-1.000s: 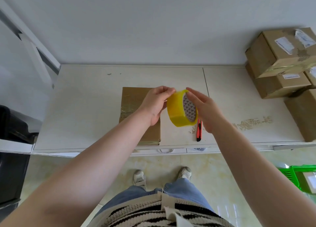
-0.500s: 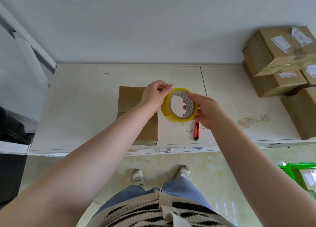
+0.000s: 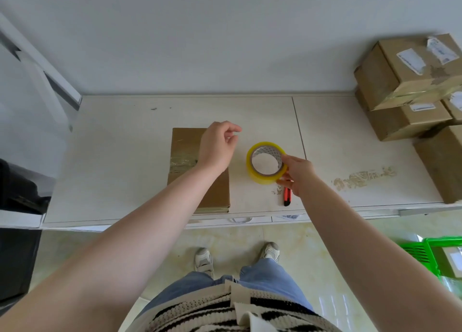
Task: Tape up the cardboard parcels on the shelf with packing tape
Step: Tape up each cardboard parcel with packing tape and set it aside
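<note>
Right hand (image 3: 297, 175) gripping the yellow tape roll (image 3: 266, 162) beside the flat parcel (image 3: 197, 171); left hand (image 3: 217, 145) loosely curled, holding nothing.

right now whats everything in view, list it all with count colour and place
flat parcel: 1, brown, on shelf, centre-left, under left forearm
tape roll: 1, yellow, right of the parcel
utility knife: 1, orange and black, near front edge
stacked boxes: several, brown, far right
shelf: 1, off-white
basket: 1, green, on floor at right
shoes: 2, pale, on floor
hands: left hand empty above the parcel; right hand grips the tape roll
</note>
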{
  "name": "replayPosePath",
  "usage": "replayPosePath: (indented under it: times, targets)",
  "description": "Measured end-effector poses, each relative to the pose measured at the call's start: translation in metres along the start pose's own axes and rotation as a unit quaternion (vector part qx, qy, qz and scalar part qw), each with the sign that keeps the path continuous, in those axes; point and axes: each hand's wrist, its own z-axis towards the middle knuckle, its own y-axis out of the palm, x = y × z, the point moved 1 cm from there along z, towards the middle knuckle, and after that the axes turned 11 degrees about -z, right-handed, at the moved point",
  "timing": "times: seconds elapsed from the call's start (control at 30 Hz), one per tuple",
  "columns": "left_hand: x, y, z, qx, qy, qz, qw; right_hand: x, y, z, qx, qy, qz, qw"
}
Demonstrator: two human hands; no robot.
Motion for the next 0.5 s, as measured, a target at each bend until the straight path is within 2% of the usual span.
replayPosePath:
  times: [0.1, 0.2, 0.27, 0.37, 0.43, 0.5]
  targets:
    - [-0.015, -0.029, -0.005, 0.086, 0.003, 0.040, 0.995, 0.006, 0.011, 0.007, 0.042, -0.038, -0.094, 0.994]
    - [-0.034, -0.055, -0.015, 0.156, -0.052, 0.111, 0.980, 0.000, 0.022, 0.006, 0.080, -0.098, -0.220, 0.967]
    - [-0.043, -0.066, -0.022, 0.171, -0.100, 0.152, 0.968, -0.009, 0.032, -0.004, 0.106, -0.166, -0.276, 0.941]
    - [-0.052, -0.074, -0.029, 0.115, -0.193, 0.159, 0.961, -0.018, 0.060, -0.040, 0.077, -0.259, -0.275, 0.923]
    - [-0.058, -0.072, -0.032, 0.063, -0.249, 0.122, 0.959, -0.015, 0.085, -0.065, 0.003, -0.242, -0.285, 0.927]
    - [-0.063, -0.068, -0.033, 0.038, -0.261, 0.080, 0.961, -0.007, 0.109, -0.074, -0.047, -0.196, -0.298, 0.933]
